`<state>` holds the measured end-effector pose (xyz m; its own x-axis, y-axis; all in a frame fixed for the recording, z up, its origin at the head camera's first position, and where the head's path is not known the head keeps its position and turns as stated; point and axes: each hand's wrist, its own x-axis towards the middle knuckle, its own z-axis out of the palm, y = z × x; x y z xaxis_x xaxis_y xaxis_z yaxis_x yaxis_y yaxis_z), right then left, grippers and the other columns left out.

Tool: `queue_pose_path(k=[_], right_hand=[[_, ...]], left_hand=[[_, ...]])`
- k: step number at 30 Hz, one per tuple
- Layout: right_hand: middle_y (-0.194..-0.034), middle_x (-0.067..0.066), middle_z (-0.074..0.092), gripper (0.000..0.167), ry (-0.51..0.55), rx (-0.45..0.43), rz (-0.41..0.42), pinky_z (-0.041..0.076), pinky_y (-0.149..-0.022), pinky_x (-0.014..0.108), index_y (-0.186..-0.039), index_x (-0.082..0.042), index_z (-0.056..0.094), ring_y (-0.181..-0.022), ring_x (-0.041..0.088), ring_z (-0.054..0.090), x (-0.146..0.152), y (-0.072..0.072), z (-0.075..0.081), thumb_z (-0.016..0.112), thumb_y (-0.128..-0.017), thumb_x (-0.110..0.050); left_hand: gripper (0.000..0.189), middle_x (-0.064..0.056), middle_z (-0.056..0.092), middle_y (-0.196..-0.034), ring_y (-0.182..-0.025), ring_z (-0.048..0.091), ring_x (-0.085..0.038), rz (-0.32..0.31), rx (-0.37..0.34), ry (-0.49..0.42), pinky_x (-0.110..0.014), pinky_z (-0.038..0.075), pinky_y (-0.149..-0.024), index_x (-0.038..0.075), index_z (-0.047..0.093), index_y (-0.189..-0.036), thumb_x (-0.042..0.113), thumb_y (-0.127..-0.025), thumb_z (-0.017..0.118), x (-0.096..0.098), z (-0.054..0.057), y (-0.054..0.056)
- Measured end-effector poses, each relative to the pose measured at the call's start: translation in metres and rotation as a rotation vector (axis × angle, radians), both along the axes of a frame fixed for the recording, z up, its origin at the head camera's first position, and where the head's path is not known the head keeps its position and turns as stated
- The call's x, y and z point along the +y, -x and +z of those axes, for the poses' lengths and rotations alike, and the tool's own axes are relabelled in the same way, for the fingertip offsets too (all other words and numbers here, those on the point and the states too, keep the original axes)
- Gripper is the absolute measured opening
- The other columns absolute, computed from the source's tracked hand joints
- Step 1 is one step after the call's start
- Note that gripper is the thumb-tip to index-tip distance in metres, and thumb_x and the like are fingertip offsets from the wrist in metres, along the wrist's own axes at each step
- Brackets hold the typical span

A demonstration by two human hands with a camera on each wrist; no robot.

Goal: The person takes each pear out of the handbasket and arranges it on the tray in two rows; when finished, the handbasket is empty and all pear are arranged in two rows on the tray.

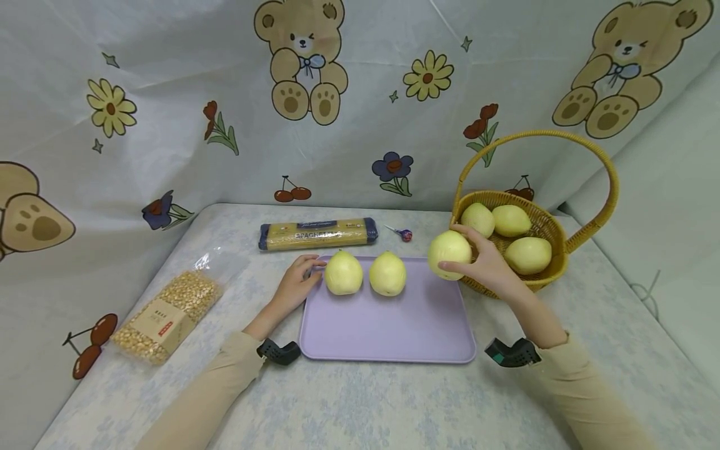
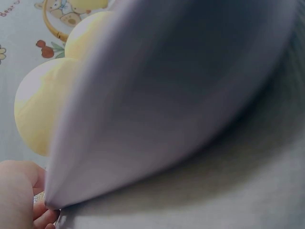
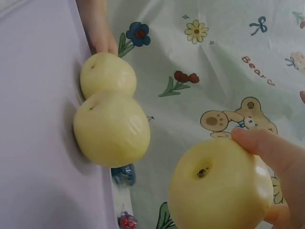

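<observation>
Observing at right of centre in the head view, we find the right hand (image 1: 488, 265) curled round a pale yellow pear (image 1: 447, 253), thumb and fingers parted to the fruit's width. The left hand (image 1: 297, 284) grips the upper left corner of a lilac tray (image 1: 388, 337). We read SPAGHETTI on a packet (image 1: 317, 235) near centre (small print on the kernel bag (image 1: 190, 294), at left, defeats us). Held pear's position: by the tray's upper right corner, just left of the basket (image 1: 557, 269).
</observation>
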<state>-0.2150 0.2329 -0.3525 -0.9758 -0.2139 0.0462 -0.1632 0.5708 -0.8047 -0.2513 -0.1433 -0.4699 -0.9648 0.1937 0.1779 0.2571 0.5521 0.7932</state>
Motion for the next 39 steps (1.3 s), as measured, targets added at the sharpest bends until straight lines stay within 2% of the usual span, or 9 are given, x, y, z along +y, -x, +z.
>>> queue_pose_path(k=[9, 15, 20, 26, 34, 39], right_hand=[[-0.149, 0.021, 0.036, 0.083, -0.013, -0.004, 0.054, 0.048, -0.093, 0.049, -0.147, -0.006, 0.031, -0.119, 0.040, 0.052, -0.007, 0.013, -0.030, 0.076, -0.080, -0.022], [-0.150, 0.023, 0.033, 0.084, -0.060, -0.022, 0.068, 0.047, -0.095, 0.052, -0.148, -0.006, 0.031, -0.121, 0.041, 0.051, -0.009, 0.018, -0.045, 0.076, -0.079, -0.025], [-0.148, 0.024, 0.035, 0.085, -0.110, -0.016, 0.076, 0.049, -0.093, 0.052, -0.146, -0.005, 0.033, -0.119, 0.041, 0.052, -0.011, 0.018, -0.050, 0.077, -0.078, -0.029], [-0.150, 0.024, 0.032, 0.086, -0.113, -0.014, 0.086, 0.048, -0.094, 0.052, -0.146, -0.001, 0.033, -0.121, 0.042, 0.050, -0.014, 0.018, -0.055, 0.078, -0.078, -0.028], [-0.152, 0.024, 0.029, 0.088, -0.107, -0.033, 0.084, 0.048, -0.093, 0.052, -0.147, -0.003, 0.031, -0.122, 0.042, 0.050, -0.014, 0.018, -0.060, 0.078, -0.078, -0.031], [-0.151, 0.023, 0.032, 0.085, -0.115, 0.009, 0.098, 0.046, -0.097, 0.054, -0.147, -0.003, 0.033, -0.125, 0.041, 0.048, -0.014, 0.018, -0.061, 0.077, -0.079, -0.032]], left_hand=[[0.027, -0.014, 0.049, -0.138, -0.133, 0.043, -0.035, 0.011, -0.017, 0.006, -0.053, 0.035, -0.110, 0.005, 0.064, -0.118, 0.017, -0.095, 0.056, 0.000, -0.001, 0.001], [0.027, -0.014, 0.050, -0.137, -0.133, 0.043, -0.035, 0.005, -0.013, 0.003, -0.053, 0.034, -0.111, 0.005, 0.064, -0.118, 0.018, -0.095, 0.056, -0.001, -0.001, 0.001], [0.027, -0.014, 0.050, -0.137, -0.132, 0.044, -0.035, 0.005, -0.011, -0.004, -0.052, 0.035, -0.110, 0.005, 0.064, -0.118, 0.018, -0.095, 0.056, -0.001, -0.003, 0.001], [0.028, -0.014, 0.050, -0.137, -0.133, 0.043, -0.034, 0.005, -0.008, -0.001, -0.053, 0.035, -0.110, 0.005, 0.064, -0.118, 0.018, -0.095, 0.056, -0.001, -0.002, 0.000], [0.028, -0.013, 0.049, -0.138, -0.133, 0.043, -0.034, 0.009, -0.024, -0.002, -0.052, 0.036, -0.110, 0.005, 0.064, -0.119, 0.018, -0.096, 0.056, 0.000, -0.001, 0.000], [0.028, -0.013, 0.049, -0.138, -0.133, 0.043, -0.034, 0.011, -0.027, -0.003, -0.052, 0.038, -0.108, 0.005, 0.064, -0.119, 0.018, -0.096, 0.056, 0.000, 0.000, 0.000]])
